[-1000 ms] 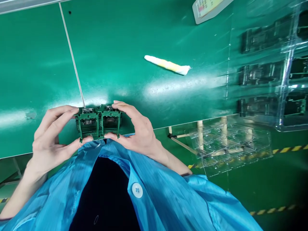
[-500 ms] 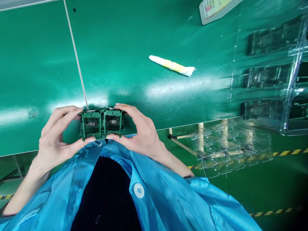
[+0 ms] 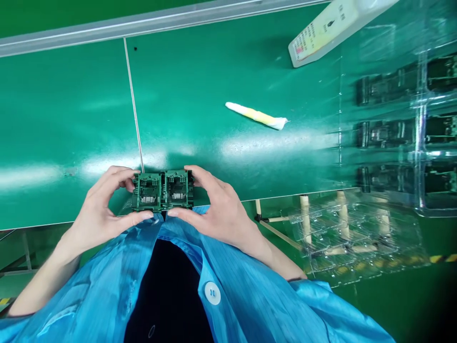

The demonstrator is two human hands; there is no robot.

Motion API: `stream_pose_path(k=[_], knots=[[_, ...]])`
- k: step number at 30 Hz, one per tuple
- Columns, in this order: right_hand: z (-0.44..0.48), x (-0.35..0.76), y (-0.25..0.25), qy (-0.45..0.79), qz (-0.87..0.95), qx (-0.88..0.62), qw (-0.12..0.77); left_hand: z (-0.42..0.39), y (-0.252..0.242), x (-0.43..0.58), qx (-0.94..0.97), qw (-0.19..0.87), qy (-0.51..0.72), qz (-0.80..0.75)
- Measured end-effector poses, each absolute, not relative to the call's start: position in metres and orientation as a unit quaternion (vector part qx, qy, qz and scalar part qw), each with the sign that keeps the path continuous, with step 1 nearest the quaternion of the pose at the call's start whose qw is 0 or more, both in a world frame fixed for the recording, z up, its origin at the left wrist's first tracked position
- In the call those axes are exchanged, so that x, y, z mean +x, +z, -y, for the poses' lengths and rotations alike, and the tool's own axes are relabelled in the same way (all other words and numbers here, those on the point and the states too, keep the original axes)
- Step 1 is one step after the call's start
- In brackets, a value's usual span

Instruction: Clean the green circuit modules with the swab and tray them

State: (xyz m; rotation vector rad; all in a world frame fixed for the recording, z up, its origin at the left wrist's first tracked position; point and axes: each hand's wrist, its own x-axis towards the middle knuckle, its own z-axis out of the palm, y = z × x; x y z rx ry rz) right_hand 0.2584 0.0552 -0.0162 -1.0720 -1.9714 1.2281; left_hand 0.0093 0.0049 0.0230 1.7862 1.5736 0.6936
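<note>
A dark green plastic assembly (image 3: 163, 191) with two square open bays and small metal parts inside is held at the front edge of the green table. My left hand (image 3: 103, 207) grips its left end, thumb on the near side and fingers at the far corner. On the right end, my right hand (image 3: 217, 207) has its thumb along the near side and its fingertips at the far corner. The underside of the assembly is hidden.
A white-and-yellow wrapped stick (image 3: 256, 115) lies on the green table (image 3: 200, 81). Behind it is a white labelled bottle (image 3: 321, 35). Clear plastic trays (image 3: 421, 119) with dark parts stand at right; more clear trays (image 3: 357, 238) sit below the table edge.
The camera view has shifted, showing more of the table's far edge and the bottle. The assembly appears tilted slightly differently between my hands, which keep their hold at both ends.
</note>
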Motion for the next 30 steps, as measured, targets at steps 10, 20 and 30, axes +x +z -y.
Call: stream_pose_path(k=[10,20,30], knots=[[-0.09,0.272,-0.007,0.243,0.863,-0.236,0.375,-0.022,0.027,-0.006,0.842,-0.029,0.267,-0.468],[-0.149,0.284,0.033,0.357,0.894,-0.114,0.246,-0.058,0.045,-0.072,0.863,0.03,0.185,-0.469],[-0.127,0.258,-0.031,0.54,0.565,-0.344,0.52,-0.043,0.028,0.002,0.476,0.29,0.539,-0.631]])
